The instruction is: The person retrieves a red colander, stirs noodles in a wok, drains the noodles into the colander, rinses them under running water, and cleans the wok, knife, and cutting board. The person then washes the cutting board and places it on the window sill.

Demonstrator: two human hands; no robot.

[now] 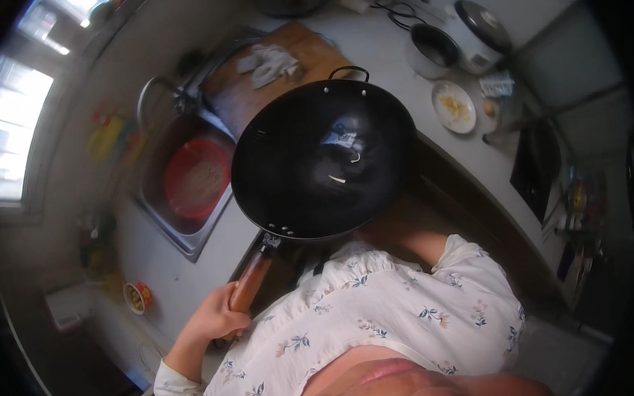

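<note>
My left hand is wrapped around the wooden handle of a large black wok. The wok is held up in front of my body, its inside facing me. Two thin pale scraps cling to its dark, shiny inner surface. A black wire loop handle stands out from the far rim. My right forearm reaches behind the wok's near right side. The wok hides most of my right hand, so its grip cannot be made out.
At left, a red basin with cloudy water sits in a steel sink. A cloth lies on a wooden cutting board. On the right counter are a pot, a rice cooker, a plate of food and an egg.
</note>
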